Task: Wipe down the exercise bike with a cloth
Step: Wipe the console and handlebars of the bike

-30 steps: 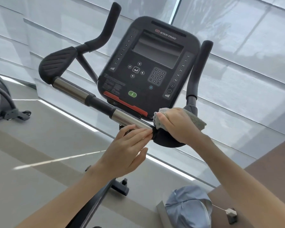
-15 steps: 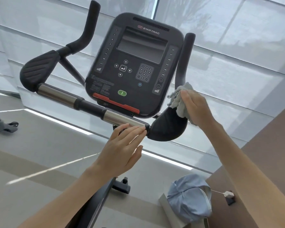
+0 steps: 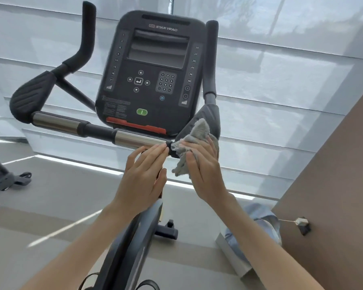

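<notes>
Cloth (image 3: pixel 192 143), clamped in the right hand (image 3: pixel 204 170), has dropped from the upright grip to the right elbow pad (image 3: pixel 210 120); left hand (image 3: pixel 144 174) stays open-fingered below the console (image 3: pixel 153 74).

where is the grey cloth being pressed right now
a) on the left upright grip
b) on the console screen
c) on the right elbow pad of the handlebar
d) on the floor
c: the right hand holds the grey cloth against the right elbow pad, just below the console, while the left hand rests its fingertips on the chrome bar.
</notes>
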Demonstrator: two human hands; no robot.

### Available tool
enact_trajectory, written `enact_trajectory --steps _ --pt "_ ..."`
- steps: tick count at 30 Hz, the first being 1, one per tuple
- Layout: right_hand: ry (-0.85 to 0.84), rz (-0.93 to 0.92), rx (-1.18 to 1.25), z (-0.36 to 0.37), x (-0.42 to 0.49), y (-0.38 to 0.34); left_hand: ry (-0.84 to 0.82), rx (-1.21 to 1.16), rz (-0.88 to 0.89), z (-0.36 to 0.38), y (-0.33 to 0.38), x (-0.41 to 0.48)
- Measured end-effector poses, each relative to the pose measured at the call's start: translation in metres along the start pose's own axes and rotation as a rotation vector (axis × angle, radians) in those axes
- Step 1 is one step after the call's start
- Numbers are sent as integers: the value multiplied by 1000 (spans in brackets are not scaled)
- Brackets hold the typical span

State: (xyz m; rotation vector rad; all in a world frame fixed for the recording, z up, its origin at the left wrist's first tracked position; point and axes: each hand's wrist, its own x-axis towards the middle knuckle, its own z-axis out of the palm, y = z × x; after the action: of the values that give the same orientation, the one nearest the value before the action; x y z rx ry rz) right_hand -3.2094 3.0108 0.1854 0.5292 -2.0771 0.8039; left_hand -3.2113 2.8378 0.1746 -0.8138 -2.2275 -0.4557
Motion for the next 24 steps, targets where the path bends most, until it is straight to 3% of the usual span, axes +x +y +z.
enact_trajectory --steps 3,7,9,16,24 --pt "88 31 201 -11 -4 -5 -12 10 13 -1 -1 -1" --pt "360 379 480 -41 22 14 -12 16 12 0 0 -1" --pt "428 480 478 -50 41 36 -5 25 19 1 0 -2" --pt "240 578 652 -19 78 87 6 29 29 4 -2 -2" --pt "331 672 578 -2 45 54 2 16 32 5 -5 -2"
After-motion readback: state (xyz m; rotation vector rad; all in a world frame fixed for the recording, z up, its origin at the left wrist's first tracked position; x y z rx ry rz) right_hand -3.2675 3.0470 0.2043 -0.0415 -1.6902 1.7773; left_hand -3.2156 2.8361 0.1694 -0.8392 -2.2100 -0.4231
